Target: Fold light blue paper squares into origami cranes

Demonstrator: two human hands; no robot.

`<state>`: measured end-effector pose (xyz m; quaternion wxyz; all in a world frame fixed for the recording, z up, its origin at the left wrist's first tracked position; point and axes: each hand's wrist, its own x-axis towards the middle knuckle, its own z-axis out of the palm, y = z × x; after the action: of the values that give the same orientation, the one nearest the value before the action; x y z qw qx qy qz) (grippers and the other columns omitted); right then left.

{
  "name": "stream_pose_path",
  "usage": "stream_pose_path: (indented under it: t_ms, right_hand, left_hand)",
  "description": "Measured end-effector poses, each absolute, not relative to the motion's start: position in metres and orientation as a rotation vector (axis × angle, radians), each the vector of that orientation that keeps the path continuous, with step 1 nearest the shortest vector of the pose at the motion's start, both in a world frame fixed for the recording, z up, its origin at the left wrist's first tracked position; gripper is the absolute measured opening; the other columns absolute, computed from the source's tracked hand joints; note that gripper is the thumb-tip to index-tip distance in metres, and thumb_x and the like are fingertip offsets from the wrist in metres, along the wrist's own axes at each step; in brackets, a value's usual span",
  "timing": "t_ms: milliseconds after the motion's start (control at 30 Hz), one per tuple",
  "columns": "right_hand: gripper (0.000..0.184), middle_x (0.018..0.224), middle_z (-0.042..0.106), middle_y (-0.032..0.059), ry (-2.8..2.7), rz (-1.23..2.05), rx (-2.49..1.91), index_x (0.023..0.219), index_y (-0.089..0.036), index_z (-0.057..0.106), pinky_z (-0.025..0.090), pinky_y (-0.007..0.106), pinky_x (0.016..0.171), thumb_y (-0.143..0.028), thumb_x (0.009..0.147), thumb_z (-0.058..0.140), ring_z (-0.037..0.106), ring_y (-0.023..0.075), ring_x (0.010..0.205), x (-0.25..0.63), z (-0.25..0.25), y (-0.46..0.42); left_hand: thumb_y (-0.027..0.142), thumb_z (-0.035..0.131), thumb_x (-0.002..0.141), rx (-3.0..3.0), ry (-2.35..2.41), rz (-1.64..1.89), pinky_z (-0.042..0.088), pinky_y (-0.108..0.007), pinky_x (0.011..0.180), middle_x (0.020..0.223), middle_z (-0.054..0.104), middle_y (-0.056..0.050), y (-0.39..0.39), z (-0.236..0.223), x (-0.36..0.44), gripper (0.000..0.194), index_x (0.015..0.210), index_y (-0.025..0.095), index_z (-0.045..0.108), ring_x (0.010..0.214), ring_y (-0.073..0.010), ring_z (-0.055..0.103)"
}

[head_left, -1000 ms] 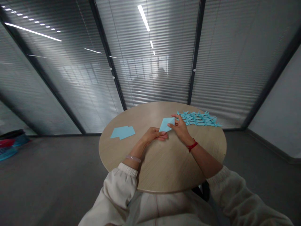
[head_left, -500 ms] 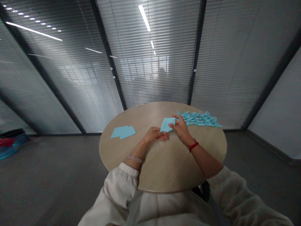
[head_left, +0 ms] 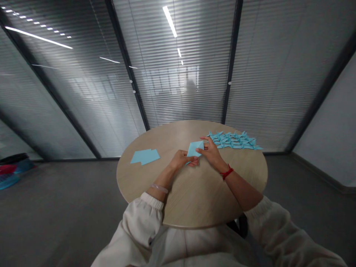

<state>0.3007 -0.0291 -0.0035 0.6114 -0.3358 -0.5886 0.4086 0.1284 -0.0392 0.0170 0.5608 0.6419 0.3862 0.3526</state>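
Note:
A light blue folded paper (head_left: pixel 194 148) stands tilted above the middle of the round wooden table (head_left: pixel 194 200). My left hand (head_left: pixel 182 159) pinches its lower corner, fingers closed on it. My right hand (head_left: pixel 210 152) grips its right edge near the top, thumb and fingers pressed on the paper. A red string circles my right wrist and a clear band my left wrist.
Flat blue paper sheets (head_left: pixel 145 156) lie on the table's left side. Several folded blue paper figures (head_left: pixel 233 140) lie in rows at the far right. Glass walls with blinds stand behind the table. Coloured baskets (head_left: pixel 9 174) sit on the floor at far left.
Both hands have drawn slightly closer together, and the paper has shifted a little left and lower between them.

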Motion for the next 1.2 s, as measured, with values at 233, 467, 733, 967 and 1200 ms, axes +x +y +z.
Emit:
stream_pose_path:
  t_ms: [233,467,733,967,1200]
  right_hand:
    - [0.080,0.075,0.069,-0.0020,-1.292,1.082,-0.788,0.127,-0.022,0.040,0.052,0.036,0.076,-0.034,0.060,0.081,0.068,0.0193,0.073,0.2969,-0.0039,-0.0315]
    - [0.074,0.069,0.066,-0.0037,-1.320,1.034,-0.804,0.126,-0.020,0.046,0.049,0.035,0.074,-0.034,0.061,0.079,0.064,0.0173,0.068,0.2964,-0.0037,-0.0344]
    - [0.063,0.062,0.064,-0.0055,-1.315,0.977,-0.850,0.115,-0.021,0.051,0.047,0.032,0.066,-0.032,0.059,0.079,0.062,0.0167,0.060,0.2962,-0.0001,-0.0365]
    - [0.054,0.070,0.070,-0.0003,-1.300,0.971,-0.842,0.113,-0.020,0.055,0.049,0.036,0.077,-0.036,0.066,0.075,0.067,0.0196,0.071,0.2975,-0.0025,-0.0353]
    - [0.046,0.065,0.064,-0.0043,-1.257,0.883,-0.826,0.106,-0.021,0.057,0.046,0.034,0.075,-0.033,0.064,0.073,0.061,0.0166,0.067,0.3005,-0.0051,-0.0301]
  left_hand:
    - [0.040,0.085,0.055,1.414,0.950,0.992,0.055,-0.032,0.073,0.071,0.073,-0.009,-0.0314,0.0148,0.1260,0.039,0.074,0.009,0.074,0.066,-0.0181,0.068]
    - [0.038,0.084,0.058,1.415,0.981,1.009,0.055,-0.032,0.074,0.072,0.073,-0.008,-0.0307,0.0157,0.1255,0.035,0.075,0.010,0.074,0.068,-0.0181,0.069]
    - [0.035,0.084,0.059,1.418,0.950,1.022,0.055,-0.031,0.073,0.070,0.072,-0.007,-0.0325,0.0151,0.1275,0.033,0.075,0.009,0.074,0.065,-0.0167,0.067]
    - [0.034,0.083,0.060,1.388,0.985,1.059,0.056,-0.031,0.071,0.070,0.073,-0.008,-0.0311,0.0139,0.1269,0.030,0.074,0.009,0.073,0.065,-0.0170,0.068]
    - [0.034,0.083,0.060,1.387,0.996,1.040,0.056,-0.032,0.074,0.071,0.073,-0.009,-0.0322,0.0149,0.1267,0.031,0.074,0.009,0.073,0.067,-0.0179,0.069]
